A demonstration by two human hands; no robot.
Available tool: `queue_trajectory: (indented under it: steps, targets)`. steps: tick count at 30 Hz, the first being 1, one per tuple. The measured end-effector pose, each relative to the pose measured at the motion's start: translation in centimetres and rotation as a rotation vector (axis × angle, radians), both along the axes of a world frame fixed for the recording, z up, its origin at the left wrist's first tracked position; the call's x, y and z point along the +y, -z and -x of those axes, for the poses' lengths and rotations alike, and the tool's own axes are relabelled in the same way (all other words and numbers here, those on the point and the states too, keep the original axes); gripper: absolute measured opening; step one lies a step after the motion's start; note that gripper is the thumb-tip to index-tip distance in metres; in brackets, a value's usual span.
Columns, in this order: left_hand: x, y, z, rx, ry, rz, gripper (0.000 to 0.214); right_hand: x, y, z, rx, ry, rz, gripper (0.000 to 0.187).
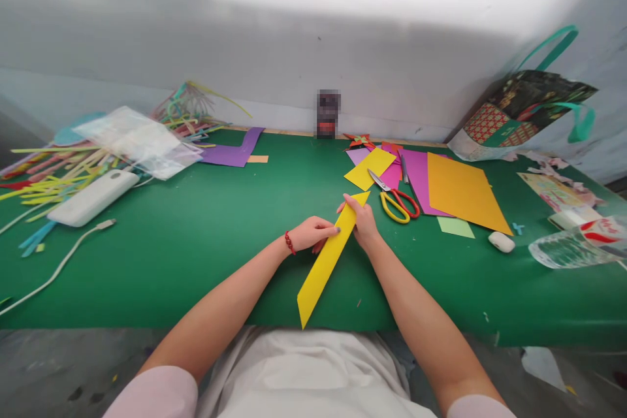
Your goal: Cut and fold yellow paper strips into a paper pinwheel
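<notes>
A long yellow folded paper strip [324, 268] slants between my hands, its lower tip close to the table's front edge. My left hand [316, 234], with a red bracelet at the wrist, pinches the strip's left edge near the middle, thumb on top. Higher up, my right hand [361, 219] grips the strip near its upper end, the thumb at the far side and the other fingers partly hidden beneath. Just right of that hand lie scissors [393, 199] with red and yellow handles, their blades partly open. Behind them is a yellow paper piece [368, 168].
Orange [465, 192] and magenta sheets lie to the right, near a white earbud case [501, 241] and a water bottle [578, 243]. At left are paper strips [63, 176], a white power bank [93, 198] and a cable [73, 255]. A gift bag [514, 117] stands at back right.
</notes>
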State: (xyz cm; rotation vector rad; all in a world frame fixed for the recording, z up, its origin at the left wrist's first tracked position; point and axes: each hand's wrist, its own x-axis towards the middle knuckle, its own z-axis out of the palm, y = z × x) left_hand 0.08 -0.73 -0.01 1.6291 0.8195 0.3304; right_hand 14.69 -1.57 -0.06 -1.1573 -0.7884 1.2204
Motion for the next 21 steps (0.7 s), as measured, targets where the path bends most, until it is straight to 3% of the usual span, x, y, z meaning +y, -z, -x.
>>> queue_trajectory:
  steps: [7, 11, 13, 17, 21]
  targets:
    - [1.2, 0.1, 0.2, 0.066, -0.102, -0.165, 0.034, 1.2, 0.5, -1.2, -0.200, 0.064, 0.013, 0.041]
    - [2.0, 0.2, 0.8, 0.185, -0.174, -0.349, 0.036, 2.1, 0.5, -4.5, -0.574, 0.328, -0.130, 0.029]
    - [2.2, 0.3, 1.0, 0.261, -0.202, -0.439, 0.036, 2.2, 0.4, -6.6, -0.796, 0.486, -0.124, 0.023]
    - [2.6, 0.7, 1.1, 0.443, -0.248, -0.558, 0.031, 1.7, 0.6, -9.7, -1.089, 0.574, 0.166, 0.026]
    - [2.8, 0.8, 1.0, 0.484, -0.231, -0.637, 0.024, 1.6, 1.4, -11.4, -1.213, 0.473, 0.453, 0.038]
